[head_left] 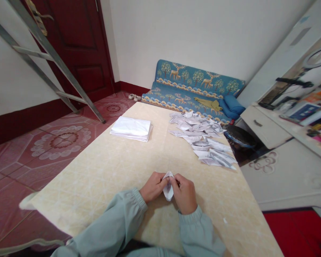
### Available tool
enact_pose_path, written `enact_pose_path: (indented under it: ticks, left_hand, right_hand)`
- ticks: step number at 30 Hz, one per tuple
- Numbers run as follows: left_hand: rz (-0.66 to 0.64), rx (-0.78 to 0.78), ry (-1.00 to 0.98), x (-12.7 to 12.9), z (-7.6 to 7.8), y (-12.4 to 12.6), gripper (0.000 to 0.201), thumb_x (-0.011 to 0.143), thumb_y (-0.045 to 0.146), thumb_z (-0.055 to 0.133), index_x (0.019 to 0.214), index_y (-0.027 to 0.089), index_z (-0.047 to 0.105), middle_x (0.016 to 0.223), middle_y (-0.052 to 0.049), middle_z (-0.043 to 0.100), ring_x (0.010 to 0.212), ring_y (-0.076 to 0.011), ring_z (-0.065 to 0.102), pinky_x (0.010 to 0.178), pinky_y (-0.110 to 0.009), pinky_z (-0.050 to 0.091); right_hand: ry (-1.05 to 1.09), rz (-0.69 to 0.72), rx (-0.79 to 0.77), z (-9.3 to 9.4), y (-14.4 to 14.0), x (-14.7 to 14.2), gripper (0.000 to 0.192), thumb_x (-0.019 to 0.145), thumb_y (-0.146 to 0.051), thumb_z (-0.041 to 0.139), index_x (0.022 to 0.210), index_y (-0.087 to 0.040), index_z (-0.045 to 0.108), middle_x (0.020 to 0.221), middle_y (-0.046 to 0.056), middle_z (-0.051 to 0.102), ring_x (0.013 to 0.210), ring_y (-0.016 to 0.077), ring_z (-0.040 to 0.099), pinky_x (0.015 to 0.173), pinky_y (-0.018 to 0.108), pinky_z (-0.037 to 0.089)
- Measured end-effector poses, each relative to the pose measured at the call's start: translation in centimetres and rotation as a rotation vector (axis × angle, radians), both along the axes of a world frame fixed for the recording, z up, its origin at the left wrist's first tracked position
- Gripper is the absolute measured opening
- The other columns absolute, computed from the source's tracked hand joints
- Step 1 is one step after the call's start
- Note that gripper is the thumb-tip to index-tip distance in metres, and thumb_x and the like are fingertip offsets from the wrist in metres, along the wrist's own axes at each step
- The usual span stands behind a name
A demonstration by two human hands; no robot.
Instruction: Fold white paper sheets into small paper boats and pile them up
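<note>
A small folded piece of white paper (168,192), shaped like a little boat with pointed ends, is held upright near the front of the table. My left hand (153,186) pinches its left side, and my right hand (185,192) grips its right side. Both thumbs press at the paper's middle. Part of the paper is hidden behind my fingers. Farther off to the right lies a heap of similar folded papers (203,137), with grey print showing on some. To the left sits a neat stack of flat white sheets (132,128).
The table has a cream patterned cloth (96,185). A tiny paper scrap (225,221) lies at right. Beyond stand a blue deer-patterned sofa (192,85), a metal ladder (50,53) at left, a dark stool (240,135) and a white desk (291,171) at right.
</note>
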State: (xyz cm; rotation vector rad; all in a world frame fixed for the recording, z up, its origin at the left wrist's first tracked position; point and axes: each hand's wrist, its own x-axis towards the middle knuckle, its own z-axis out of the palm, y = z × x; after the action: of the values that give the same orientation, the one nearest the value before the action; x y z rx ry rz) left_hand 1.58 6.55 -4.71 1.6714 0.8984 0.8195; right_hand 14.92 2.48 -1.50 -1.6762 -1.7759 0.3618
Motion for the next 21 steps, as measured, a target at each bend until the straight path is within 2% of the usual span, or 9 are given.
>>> enact_pose_path:
  ticks: [4,6,8,10,12,14,17,19,21]
  left_hand:
    - [-0.008,-0.01,-0.02,-0.1,0.2,0.0,0.034,0.084,0.03,0.042,0.067,0.01,0.064,0.058,0.0,0.054,0.055,-0.011,0.044,0.051,-0.021,0.032]
    - [-0.032,-0.015,-0.086,-0.3,0.5,-0.1,0.036,0.087,0.035,0.04,0.092,0.01,0.067,0.069,-0.003,0.06,0.059,-0.0119,0.049,0.055,-0.021,0.036]
    - [-0.086,-0.049,-0.188,-0.6,0.8,-0.2,0.049,0.086,0.042,0.045,0.126,0.015,0.05,0.094,-0.008,0.063,0.066,-0.0133,0.055,0.058,-0.022,0.04]
    - [-0.136,-0.074,-0.258,-0.8,1.0,-0.3,0.081,0.072,0.048,0.064,0.14,0.023,0.027,0.122,-0.014,0.052,0.081,-0.0182,0.06,0.06,-0.023,0.045]
    - [-0.153,-0.022,-0.265,-0.8,1.2,-0.5,0.098,0.055,0.044,0.079,0.138,0.027,0.03,0.138,-0.015,0.036,0.101,-0.0262,0.055,0.065,-0.026,0.049]
    - [-0.152,0.094,-0.238,-0.8,1.3,-0.5,0.081,0.051,0.038,0.082,0.124,0.025,0.05,0.141,-0.014,0.031,0.113,-0.0299,0.047,0.076,-0.032,0.05]
    - [-0.179,0.219,-0.222,-0.6,1.2,-0.5,0.043,0.057,0.032,0.08,0.095,0.018,0.066,0.131,-0.014,0.042,0.114,-0.029,0.047,0.092,-0.038,0.042]
    - [-0.176,0.2,-0.236,-0.6,1.0,-0.4,0.036,0.055,0.03,0.081,0.084,0.015,0.066,0.122,-0.015,0.049,0.11,-0.0278,0.051,0.09,-0.036,0.043]
    - [-0.148,0.134,-0.253,-0.6,0.8,-0.3,0.033,0.054,0.03,0.081,0.077,0.013,0.064,0.117,-0.014,0.05,0.1,-0.0248,0.056,0.08,-0.031,0.048]
  right_hand:
    - [0.026,-0.019,-0.018,-0.2,0.1,-0.1,0.018,0.083,-0.028,0.049,0.072,-0.02,0.06,0.055,0.0,0.058,0.051,0.0134,0.052,0.05,0.023,0.03]
    - [0.155,-0.043,-0.045,-0.5,0.3,0.2,0.01,0.08,-0.026,0.051,0.081,-0.021,0.06,0.056,-0.001,0.06,0.051,0.0139,0.054,0.049,0.022,0.033]
    - [0.313,-0.078,-0.092,-0.7,0.5,0.8,0.008,0.077,-0.026,0.053,0.082,-0.02,0.057,0.057,-0.001,0.061,0.05,0.0143,0.055,0.047,0.022,0.035]
    - [0.476,-0.107,-0.177,-0.8,0.7,1.4,0.009,0.075,-0.027,0.054,0.081,-0.02,0.054,0.056,-0.001,0.062,0.047,0.0149,0.056,0.044,0.022,0.037]
    - [0.59,-0.126,-0.267,-0.6,0.8,1.8,0.013,0.074,-0.029,0.054,0.082,-0.019,0.052,0.053,-0.001,0.062,0.041,0.015,0.054,0.039,0.022,0.035]
    - [0.641,-0.125,-0.317,-0.5,0.8,2.0,0.016,0.071,-0.026,0.056,0.083,-0.019,0.051,0.051,-0.002,0.061,0.039,0.015,0.054,0.037,0.022,0.035]
    - [0.648,-0.102,-0.326,-0.8,0.6,1.8,0.022,0.066,-0.021,0.059,0.085,-0.02,0.05,0.053,-0.002,0.063,0.044,0.016,0.058,0.04,0.022,0.038]
    - [0.637,-0.093,-0.319,-1.0,0.5,1.6,0.024,0.067,-0.022,0.058,0.089,-0.019,0.049,0.055,-0.002,0.064,0.045,0.0159,0.058,0.04,0.022,0.039]
    - [0.616,-0.08,-0.306,-1.2,0.4,1.6,0.025,0.071,-0.025,0.058,0.093,-0.019,0.05,0.053,-0.003,0.062,0.042,0.0147,0.055,0.04,0.021,0.037]
